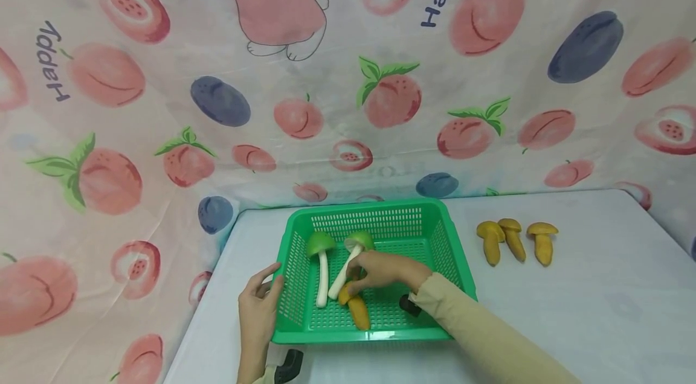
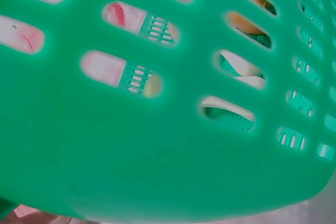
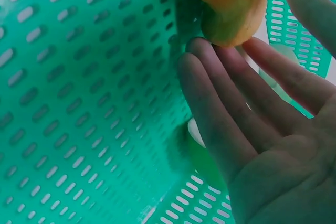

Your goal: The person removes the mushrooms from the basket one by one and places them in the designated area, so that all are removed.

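Observation:
A yellow-brown toy mushroom (image 1: 359,310) lies in the green plastic basket (image 1: 375,336), cap toward the back. My right hand (image 1: 377,269) reaches in over it, fingertips at its cap. Up close in the right wrist view, the fingers (image 3: 226,98) are nearly straight and touch the mushroom (image 3: 236,14), while the thumb (image 3: 315,17) stands apart from it. To its left lie two toy mushrooms with green caps and long white stems, one at the left (image 1: 322,272) and one partly behind my right hand (image 1: 344,269). My left hand (image 1: 258,305) rests against the basket's left rim, fingers loosely bent.
Three more yellow-brown mushrooms, a left one (image 1: 491,242), a middle one (image 1: 513,240) and a right one (image 1: 542,244), lie on the white table (image 1: 587,311) right of the basket. A fruit-print cloth (image 1: 337,82) hangs behind the table.

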Available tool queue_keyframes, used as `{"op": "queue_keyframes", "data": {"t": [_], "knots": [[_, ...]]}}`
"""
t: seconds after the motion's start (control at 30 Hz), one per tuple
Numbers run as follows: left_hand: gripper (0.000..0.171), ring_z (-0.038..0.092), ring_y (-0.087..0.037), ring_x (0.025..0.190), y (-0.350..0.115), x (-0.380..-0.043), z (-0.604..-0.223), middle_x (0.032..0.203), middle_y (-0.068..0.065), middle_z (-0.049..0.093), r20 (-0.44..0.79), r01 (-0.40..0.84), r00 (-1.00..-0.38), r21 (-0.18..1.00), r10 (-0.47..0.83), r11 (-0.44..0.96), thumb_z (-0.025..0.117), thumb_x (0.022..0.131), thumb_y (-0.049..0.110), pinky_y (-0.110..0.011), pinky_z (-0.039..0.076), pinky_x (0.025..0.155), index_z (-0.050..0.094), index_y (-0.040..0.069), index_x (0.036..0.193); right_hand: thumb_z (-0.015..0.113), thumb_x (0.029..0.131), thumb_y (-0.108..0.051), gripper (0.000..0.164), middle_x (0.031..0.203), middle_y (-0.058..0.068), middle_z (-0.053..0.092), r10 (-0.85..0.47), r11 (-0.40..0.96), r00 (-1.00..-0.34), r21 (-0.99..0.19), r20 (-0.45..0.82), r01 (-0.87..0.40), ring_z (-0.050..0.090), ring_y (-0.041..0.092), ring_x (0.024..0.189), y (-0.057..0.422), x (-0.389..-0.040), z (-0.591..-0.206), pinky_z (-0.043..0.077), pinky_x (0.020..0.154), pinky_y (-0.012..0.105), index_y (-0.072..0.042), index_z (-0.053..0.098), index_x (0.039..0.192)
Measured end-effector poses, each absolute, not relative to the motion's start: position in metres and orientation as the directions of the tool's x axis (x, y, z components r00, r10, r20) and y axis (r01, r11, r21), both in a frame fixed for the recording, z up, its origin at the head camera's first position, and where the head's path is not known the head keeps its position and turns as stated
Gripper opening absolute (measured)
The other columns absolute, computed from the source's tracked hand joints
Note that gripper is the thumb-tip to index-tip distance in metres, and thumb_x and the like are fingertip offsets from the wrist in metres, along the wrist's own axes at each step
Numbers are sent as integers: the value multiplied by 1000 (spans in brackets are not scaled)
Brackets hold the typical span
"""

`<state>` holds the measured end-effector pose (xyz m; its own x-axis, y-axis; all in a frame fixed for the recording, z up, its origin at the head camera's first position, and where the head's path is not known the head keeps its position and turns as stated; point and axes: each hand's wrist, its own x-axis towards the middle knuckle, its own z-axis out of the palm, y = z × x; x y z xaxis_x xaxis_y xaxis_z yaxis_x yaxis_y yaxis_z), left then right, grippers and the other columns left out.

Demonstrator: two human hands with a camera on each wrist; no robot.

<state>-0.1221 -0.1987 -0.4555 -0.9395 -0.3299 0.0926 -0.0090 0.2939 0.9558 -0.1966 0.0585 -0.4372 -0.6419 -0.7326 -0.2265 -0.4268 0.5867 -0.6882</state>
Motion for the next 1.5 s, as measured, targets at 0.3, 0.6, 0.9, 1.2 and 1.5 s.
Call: {"op": "queue_keyframes", "data": {"t": [0.3,0.6,0.9,1.2,1.5], "knots": [[32,68,-4,90,-199,-122,-455,127,-13,60,81,-22,-940,956,-333,293,67,97,21,-19,52,70,67,9,127,71,94,-26,31,109,3,68,-721,613,-637,-679,-271,-405,62,15,97,54,-198,-442,50,85,29,-6,69,117],[32,67,-3,91,-200,-123,-457,129,-13,59,94,-10,-940,953,-328,301,67,96,20,-19,52,70,68,8,126,72,92,-22,34,116,7,69,-716,607,-643,-696,-271,-383,63,24,110,53,-198,-445,52,88,29,-4,69,120],[31,67,-2,91,-200,-123,-457,129,-13,59,105,1,-939,953,-328,302,67,97,19,-18,51,70,68,8,126,75,89,-16,30,109,7,72,-734,546,-642,-756,-224,-361,65,24,106,54,-198,-445,52,84,25,-2,72,115],[32,69,-9,91,-199,-122,-455,127,-13,60,103,-2,-938,953,-331,304,67,97,20,-19,53,70,67,9,127,74,88,-10,27,106,9,72,-737,511,-643,-795,-209,-328,68,21,92,55,-196,-438,54,76,25,-1,72,113],[32,69,-8,91,-200,-123,-457,125,-14,60,117,14,-940,952,-322,307,66,97,18,-19,52,71,67,7,126,73,89,-9,33,120,18,68,-772,456,-624,-791,-124,-407,70,24,95,59,-200,-433,56,75,25,5,68,119]]}}
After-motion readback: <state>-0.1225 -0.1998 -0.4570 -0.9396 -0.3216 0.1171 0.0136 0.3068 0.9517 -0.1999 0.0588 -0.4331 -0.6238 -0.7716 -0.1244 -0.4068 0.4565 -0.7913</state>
